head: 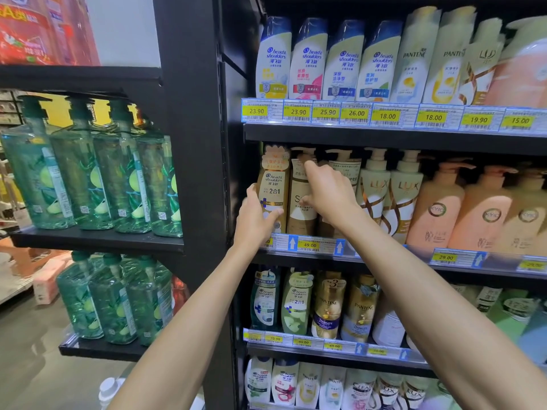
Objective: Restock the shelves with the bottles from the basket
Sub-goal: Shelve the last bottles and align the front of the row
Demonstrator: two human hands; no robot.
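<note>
Gold shampoo bottle [273, 184] being held at the left end of the middle shelf [384, 255]
At centre frame it is being gripped by the left hand [254, 217], thumb across the label, fingers curled round its side. The brown pump bottle [300, 214] just beside it is being touched by the right hand [331, 193], forefinger stretched upward; whether it is being grasped cannot be told.

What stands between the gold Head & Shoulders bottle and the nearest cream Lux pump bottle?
Two brown pump bottles, partly behind the right hand, as the head view shows.
</note>
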